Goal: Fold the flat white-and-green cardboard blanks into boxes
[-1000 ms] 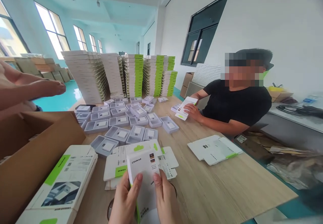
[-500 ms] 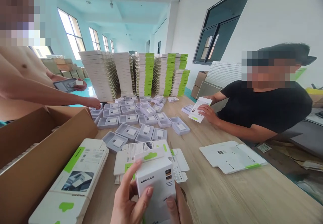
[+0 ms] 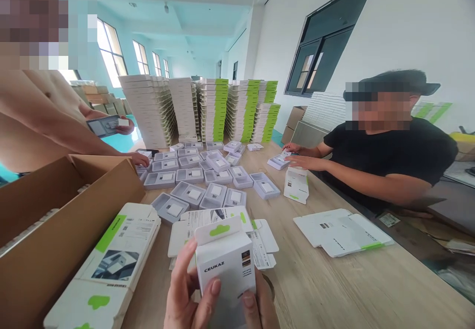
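Together, left hand [image 3: 184, 289] and right hand [image 3: 256, 309] hold one CEUKAZ box [image 3: 225, 274].

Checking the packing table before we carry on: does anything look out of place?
One grey tray sits up on top of its neighbours, tilted, while the other trays around it lie flat in a single layer on the wooden table. Nothing else stands out.

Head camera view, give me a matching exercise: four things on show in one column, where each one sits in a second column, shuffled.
1 white CEUKAZ box
2 grey tray inserts
3 flattened white carton
4 green-edged box stacks

A tall piles in the background
B right side of the wooden table
C between left hand and right hand
D rows mid-table

Pairs: 1C, 2D, 3B, 4A
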Tool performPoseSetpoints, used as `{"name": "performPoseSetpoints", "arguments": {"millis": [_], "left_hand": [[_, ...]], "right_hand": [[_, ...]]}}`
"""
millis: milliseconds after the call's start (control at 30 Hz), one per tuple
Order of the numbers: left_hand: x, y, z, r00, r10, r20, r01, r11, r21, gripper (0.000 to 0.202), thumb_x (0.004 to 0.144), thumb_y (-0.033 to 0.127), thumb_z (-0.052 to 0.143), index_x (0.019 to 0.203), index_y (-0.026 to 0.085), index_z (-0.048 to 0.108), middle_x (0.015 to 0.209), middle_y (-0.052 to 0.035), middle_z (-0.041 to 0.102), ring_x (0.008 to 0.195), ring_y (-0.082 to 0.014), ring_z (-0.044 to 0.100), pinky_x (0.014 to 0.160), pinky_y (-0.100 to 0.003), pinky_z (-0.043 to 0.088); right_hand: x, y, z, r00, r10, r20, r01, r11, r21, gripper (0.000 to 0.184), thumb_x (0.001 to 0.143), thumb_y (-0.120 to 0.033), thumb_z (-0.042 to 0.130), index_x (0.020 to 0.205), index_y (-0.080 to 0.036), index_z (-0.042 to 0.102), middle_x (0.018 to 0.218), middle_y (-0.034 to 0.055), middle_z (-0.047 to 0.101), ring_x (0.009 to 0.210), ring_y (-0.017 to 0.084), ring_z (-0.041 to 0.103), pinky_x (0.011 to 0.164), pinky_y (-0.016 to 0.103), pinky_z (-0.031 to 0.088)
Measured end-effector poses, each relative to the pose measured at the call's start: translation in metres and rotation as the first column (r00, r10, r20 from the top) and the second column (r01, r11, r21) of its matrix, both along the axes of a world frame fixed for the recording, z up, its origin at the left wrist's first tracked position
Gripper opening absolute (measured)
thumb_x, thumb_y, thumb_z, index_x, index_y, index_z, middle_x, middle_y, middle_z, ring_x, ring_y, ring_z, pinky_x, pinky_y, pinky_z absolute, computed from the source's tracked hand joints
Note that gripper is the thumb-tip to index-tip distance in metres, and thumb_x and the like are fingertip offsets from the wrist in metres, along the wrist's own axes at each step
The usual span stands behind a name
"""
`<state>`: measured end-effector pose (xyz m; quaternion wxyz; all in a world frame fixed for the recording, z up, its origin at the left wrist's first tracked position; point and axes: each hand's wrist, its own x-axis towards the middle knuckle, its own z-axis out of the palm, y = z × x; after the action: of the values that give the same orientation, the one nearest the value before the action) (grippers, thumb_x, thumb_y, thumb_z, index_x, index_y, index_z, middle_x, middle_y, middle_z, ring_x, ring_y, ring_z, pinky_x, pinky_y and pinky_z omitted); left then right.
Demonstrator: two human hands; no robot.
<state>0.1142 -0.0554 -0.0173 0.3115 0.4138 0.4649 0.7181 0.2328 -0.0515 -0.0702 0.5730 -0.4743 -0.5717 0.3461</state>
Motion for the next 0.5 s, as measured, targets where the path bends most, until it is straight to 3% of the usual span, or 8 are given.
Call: {"name": "performPoseSetpoints", "arguments": {"millis": [100,167,300,367,433,500], "left_hand": [[-0.004,0.001,0.006,0.998,-0.061,-0.001,0.06,0.996,-0.067,0.046,0.095,0.061,0.071,0.127,0.03,0.059,0.126,-0.0108,0.081,0.088,-0.0244,0.083,0.067,-0.026,0.064],[-0.005,0.004,0.01,0.996,-0.07,0.047,0.075,0.991,-0.115,0.053,0.092,0.063,0.073,0.128,0.029,0.055,0.114,-0.0103,0.084,0.092,-0.0257,0.083,0.072,-0.027,0.064],[-0.003,0.009,0.006,0.977,-0.015,0.211,0.069,0.966,-0.25,0.098,0.08,0.069,0.081,0.156,0.028,0.035,0.14,-0.0163,0.074,0.12,-0.0315,0.076,0.093,-0.034,0.063],[-0.002,0.01,-0.002,0.936,-0.078,0.342,0.207,0.91,-0.359,0.109,0.07,0.069,0.089,0.156,0.022,0.044,0.134,-0.0194,0.077,0.122,-0.0378,0.074,0.093,-0.039,0.064],[-0.003,0.01,-0.01,0.88,-0.18,0.44,0.366,0.846,-0.387,0.101,0.063,0.068,0.094,0.142,0.013,0.063,0.112,-0.0215,0.085,0.113,-0.0439,0.078,0.089,-0.045,0.065],[-0.004,0.01,-0.015,0.854,-0.229,0.466,0.423,0.828,-0.367,0.092,0.061,0.067,0.095,0.128,0.008,0.073,0.096,-0.0219,0.087,0.104,-0.0464,0.08,0.085,-0.048,0.065]], "right_hand": [[0.0,0.001,-0.001,1.0,0.028,-0.008,-0.028,1.0,0.007,0.058,0.107,-0.064,0.04,0.143,-0.029,0.067,0.126,0.011,0.081,0.107,0.033,0.08,0.086,0.035,0.068],[-0.001,0.002,0.001,1.0,0.023,-0.001,-0.023,1.0,-0.013,0.057,0.108,-0.064,0.039,0.142,-0.03,0.068,0.129,0.0096,0.08,0.112,0.033,0.079,0.089,0.036,0.067],[-0.003,0.003,0.008,1.0,-0.009,0.027,0.011,0.998,-0.055,0.056,0.108,-0.063,0.04,0.143,-0.031,0.069,0.137,0.0087,0.077,0.124,0.033,0.074,0.098,0.036,0.065],[-0.001,0.005,0.011,0.999,-0.014,0.041,0.016,0.998,-0.068,0.059,0.107,-0.065,0.04,0.144,-0.029,0.069,0.139,0.0093,0.076,0.13,0.033,0.071,0.104,0.037,0.062],[0.002,0.007,0.014,0.998,0.003,0.063,0.003,0.995,-0.1,0.064,0.106,-0.069,0.039,0.144,-0.028,0.07,0.139,0.0103,0.076,0.131,0.032,0.07,0.107,0.038,0.06],[0.005,0.008,0.014,0.997,0.017,0.071,-0.006,0.989,-0.148,0.065,0.105,-0.071,0.04,0.141,-0.027,0.072,0.138,0.0106,0.076,0.132,0.032,0.07,0.109,0.037,0.058]]}}
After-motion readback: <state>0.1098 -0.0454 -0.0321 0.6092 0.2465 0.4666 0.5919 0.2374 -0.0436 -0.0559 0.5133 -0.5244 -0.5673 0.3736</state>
